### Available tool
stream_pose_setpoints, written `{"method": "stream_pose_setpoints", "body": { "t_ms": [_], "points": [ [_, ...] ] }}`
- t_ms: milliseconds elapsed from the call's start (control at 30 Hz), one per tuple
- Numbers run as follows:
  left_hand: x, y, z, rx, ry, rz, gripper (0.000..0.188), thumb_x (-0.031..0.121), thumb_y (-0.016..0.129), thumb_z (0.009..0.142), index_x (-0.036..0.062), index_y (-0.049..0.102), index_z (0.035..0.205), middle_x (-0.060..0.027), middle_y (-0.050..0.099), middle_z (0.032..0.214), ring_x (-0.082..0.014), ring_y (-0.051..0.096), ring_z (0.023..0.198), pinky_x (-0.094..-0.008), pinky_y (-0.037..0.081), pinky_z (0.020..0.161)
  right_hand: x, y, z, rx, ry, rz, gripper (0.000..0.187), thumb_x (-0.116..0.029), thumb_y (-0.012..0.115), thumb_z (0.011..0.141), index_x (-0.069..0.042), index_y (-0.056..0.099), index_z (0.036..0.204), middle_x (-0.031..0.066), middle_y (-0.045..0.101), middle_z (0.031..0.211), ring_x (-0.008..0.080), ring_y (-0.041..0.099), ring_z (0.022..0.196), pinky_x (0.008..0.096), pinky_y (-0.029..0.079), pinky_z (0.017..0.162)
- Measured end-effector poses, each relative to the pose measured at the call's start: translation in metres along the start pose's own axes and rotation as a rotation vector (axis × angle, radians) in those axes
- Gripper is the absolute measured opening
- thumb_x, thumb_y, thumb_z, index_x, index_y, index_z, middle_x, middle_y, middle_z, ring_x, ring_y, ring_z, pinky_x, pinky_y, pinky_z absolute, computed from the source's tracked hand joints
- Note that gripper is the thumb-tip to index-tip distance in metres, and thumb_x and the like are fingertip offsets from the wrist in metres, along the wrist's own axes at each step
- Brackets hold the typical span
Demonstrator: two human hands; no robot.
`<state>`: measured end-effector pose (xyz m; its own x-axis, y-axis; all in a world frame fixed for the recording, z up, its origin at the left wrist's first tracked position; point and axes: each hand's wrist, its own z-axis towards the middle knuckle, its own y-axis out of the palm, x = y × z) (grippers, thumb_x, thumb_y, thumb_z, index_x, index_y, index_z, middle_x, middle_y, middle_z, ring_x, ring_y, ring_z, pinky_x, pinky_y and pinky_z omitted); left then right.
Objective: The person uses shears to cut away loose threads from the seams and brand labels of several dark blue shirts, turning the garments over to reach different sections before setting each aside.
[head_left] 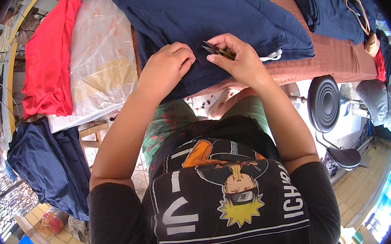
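Note:
A navy blue garment lies spread over the table in front of me, its near edge hanging above my lap. My left hand is closed at the garment's near part, fingertips pinched against the cloth. In my right hand is a pair of thread snips, gripped between thumb and fingers. The dark pointed blades face left, toward my left fingertips, and look slightly parted. Thin reddish thread shows faintly on the cloth between the hands. A white cord pokes out from the garment right of my right hand.
A brown cloth covers the table. Red fabric and a clear plastic-wrapped stack lie left, with dark blue cloth hanging below. Folded navy garments sit at far right. A round black stool seat stands below the table's right side.

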<state>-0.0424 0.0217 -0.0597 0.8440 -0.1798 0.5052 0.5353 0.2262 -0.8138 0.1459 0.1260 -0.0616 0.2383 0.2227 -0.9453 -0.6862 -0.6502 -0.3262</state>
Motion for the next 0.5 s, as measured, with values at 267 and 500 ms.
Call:
{"method": "stream_pose_setpoints", "body": {
  "t_ms": [267, 500],
  "points": [
    [-0.003, 0.003, 0.003, 0.033, 0.063, 0.017, 0.013, 0.012, 0.065, 0.084, 0.0079, 0.065, 0.096, -0.0063, 0.063, 0.104, -0.0270, 0.064, 0.091, -0.0352, 0.052, 0.078, -0.005, -0.006, -0.002, -0.060, 0.006, -0.022, 0.026, -0.003, 0.066, 0.087, -0.002, 0.060, 0.113, -0.0039, 0.058, 0.090, 0.0028, 0.049, 0.076, 0.0190, 0.043, 0.071],
    [0.001, -0.006, 0.006, -0.072, 0.044, 0.028, 0.008, 0.012, 0.063, 0.085, 0.0080, 0.065, 0.092, -0.0064, 0.062, 0.102, -0.0274, 0.063, 0.090, -0.0352, 0.051, 0.079, 0.003, -0.005, -0.001, -0.024, -0.023, 0.021, 0.025, -0.010, 0.070, 0.084, -0.003, 0.062, 0.107, 0.0052, 0.066, 0.089, 0.0112, 0.057, 0.077, 0.0273, 0.047, 0.074]
  ]
}}
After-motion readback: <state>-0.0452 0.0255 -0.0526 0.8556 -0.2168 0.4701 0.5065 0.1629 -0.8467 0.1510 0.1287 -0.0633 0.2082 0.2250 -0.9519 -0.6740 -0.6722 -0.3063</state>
